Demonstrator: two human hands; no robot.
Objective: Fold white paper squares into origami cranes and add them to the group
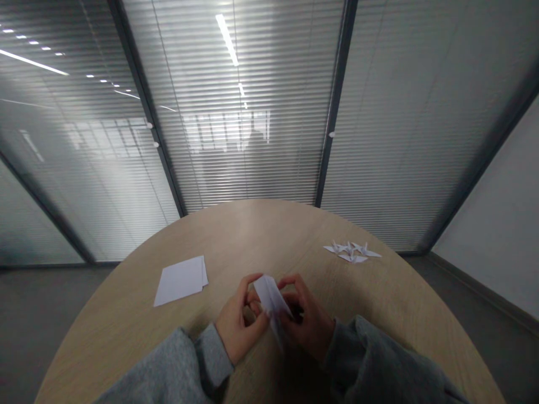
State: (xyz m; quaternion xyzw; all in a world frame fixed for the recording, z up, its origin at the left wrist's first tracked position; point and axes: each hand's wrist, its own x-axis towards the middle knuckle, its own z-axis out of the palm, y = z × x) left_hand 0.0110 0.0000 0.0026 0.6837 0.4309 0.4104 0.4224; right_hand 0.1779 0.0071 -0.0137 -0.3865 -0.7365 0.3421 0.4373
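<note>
A small folded piece of white paper [270, 296] is held just above the round wooden table [261, 235], close to my body. My left hand [238, 325] pinches its left side with the fingers curled round the edge. My right hand [306, 320] grips its right side, fingers closed on the fold. Both wrists come out of grey sleeves at the bottom of the view.
A thin stack of white paper sheets [181, 279] lies flat on the table to the left. Several finished folded paper cranes [352, 251] sit in a cluster at the right. Glass walls with blinds stand behind the table.
</note>
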